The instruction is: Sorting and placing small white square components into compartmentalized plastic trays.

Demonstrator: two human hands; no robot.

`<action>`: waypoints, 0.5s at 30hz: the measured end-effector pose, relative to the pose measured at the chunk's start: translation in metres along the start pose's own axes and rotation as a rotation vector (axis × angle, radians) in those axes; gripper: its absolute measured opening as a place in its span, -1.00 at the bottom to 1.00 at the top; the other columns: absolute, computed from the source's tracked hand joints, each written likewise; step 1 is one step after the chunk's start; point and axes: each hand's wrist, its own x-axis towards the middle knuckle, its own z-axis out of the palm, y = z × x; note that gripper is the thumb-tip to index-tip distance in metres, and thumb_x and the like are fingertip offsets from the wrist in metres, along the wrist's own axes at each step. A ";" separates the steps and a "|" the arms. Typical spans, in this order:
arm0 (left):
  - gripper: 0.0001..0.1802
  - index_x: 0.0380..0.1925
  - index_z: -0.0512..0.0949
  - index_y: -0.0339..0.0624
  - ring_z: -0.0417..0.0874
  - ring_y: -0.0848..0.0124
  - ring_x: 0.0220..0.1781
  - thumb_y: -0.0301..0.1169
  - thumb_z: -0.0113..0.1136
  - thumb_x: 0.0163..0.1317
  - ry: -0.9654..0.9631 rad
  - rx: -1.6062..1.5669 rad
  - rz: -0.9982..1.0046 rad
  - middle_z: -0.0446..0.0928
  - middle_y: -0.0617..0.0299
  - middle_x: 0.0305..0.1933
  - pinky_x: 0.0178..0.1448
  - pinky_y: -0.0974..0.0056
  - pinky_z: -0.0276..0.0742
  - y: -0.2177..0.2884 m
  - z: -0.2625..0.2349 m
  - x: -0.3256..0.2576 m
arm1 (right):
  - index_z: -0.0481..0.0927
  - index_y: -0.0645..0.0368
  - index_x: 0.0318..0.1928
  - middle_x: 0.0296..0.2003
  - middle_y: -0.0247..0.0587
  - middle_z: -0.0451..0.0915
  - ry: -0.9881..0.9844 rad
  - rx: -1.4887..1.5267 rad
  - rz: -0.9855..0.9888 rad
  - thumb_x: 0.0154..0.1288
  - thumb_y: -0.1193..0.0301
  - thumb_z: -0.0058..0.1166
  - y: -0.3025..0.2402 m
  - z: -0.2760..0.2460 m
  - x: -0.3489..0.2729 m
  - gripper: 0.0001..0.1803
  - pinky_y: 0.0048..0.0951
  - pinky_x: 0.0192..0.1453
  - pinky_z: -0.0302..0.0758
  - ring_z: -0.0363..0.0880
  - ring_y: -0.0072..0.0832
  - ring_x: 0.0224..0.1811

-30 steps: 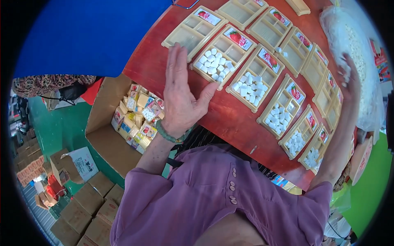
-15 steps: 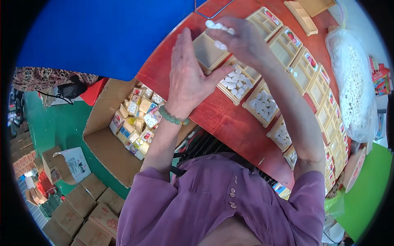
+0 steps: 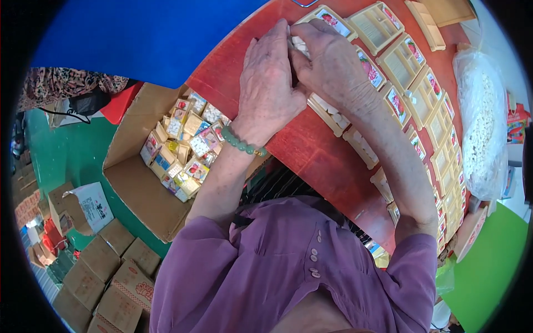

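My left hand (image 3: 271, 83), with a green bead bracelet (image 3: 240, 145) at its wrist, is cupped at the far end of the table. Its fingers are bent at the tips, and its thumb points toward my right hand (image 3: 330, 66). Between the hands is a pale wooden tray, now mostly hidden by them. My right hand is closed, palm down, around small white rounded pieces (image 3: 300, 45) that show by its fingers. Below my right wrist, a tray of the same white pieces (image 3: 335, 117) stands near the table edge, partly covered by the forearm.
Rows of divided wooden trays (image 3: 401, 62) with strawberry pictures cover the right of the red table (image 3: 311, 147). A clear bag of white pieces (image 3: 480, 127) lies beyond them. At left, an open cardboard box (image 3: 136, 186) holds packed trays; closed cartons (image 3: 91, 277) stand below.
My right hand has come down and closed in beside the left, its white pieces now mostly covered. My left hand has curled inward, hiding the tray. The whole view has shifted slightly.
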 end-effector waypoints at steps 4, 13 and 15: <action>-0.09 0.31 0.29 -0.34 0.51 -0.05 0.26 -0.45 0.49 -0.11 -0.024 -0.019 -0.015 0.52 -0.14 0.17 0.33 0.01 0.45 0.002 -0.003 0.002 | 0.60 0.22 0.07 -0.03 0.11 0.63 -0.033 0.051 0.092 0.24 0.35 0.22 -0.005 -0.011 -0.001 -0.61 -0.13 0.06 0.60 0.65 0.04 -0.02; -0.21 0.23 0.39 -0.32 0.49 -0.05 0.28 -0.19 0.50 0.06 0.009 0.049 0.076 0.51 -0.10 0.22 0.35 0.00 0.41 0.001 0.000 0.002 | 0.62 0.42 -0.08 -0.40 -0.09 0.68 -0.011 0.365 0.314 0.37 0.45 0.15 0.018 -0.034 0.006 -0.76 -0.39 -0.23 0.57 0.66 -0.37 -0.32; -0.20 0.24 0.40 -0.32 0.49 -0.04 0.29 -0.15 0.50 0.07 0.009 0.063 0.087 0.50 -0.11 0.23 0.36 0.00 0.41 0.001 -0.001 0.001 | 0.64 0.38 -0.13 -0.44 -0.17 0.66 0.018 0.479 0.404 0.38 0.42 0.16 0.017 -0.039 0.004 -0.78 -0.43 -0.28 0.54 0.61 -0.45 -0.37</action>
